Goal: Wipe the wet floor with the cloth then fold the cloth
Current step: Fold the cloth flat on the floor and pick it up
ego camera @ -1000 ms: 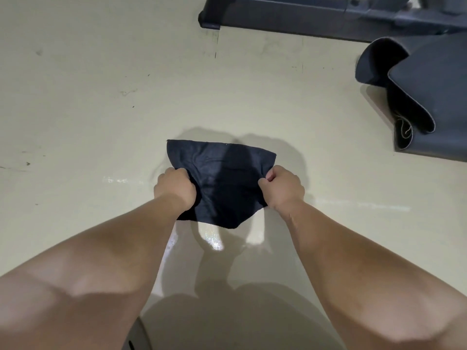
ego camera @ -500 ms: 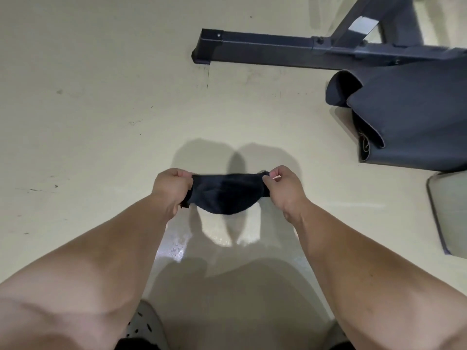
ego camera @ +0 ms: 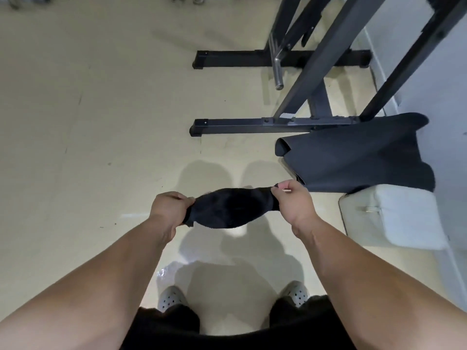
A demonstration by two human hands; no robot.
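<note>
A dark navy cloth [ego camera: 231, 209] hangs in the air, stretched between both hands above the pale yellow floor [ego camera: 101, 147]. My left hand [ego camera: 168, 207] pinches its left end and my right hand [ego camera: 293, 201] pinches its right end, with the middle sagging down. A shiny wet patch [ego camera: 165, 271] glistens on the floor just ahead of my feet, in grey perforated clogs [ego camera: 170, 300].
A black metal gym frame [ego camera: 298, 122] with a chrome peg stands ahead on the right. A dark folded mat [ego camera: 358, 155] lies beside it, partly over a white padded block [ego camera: 394, 218]. A white wall runs along the right.
The cloth has been lifted off the floor and bunched between both hands. The view has risen, so more of the room and my feet show.
</note>
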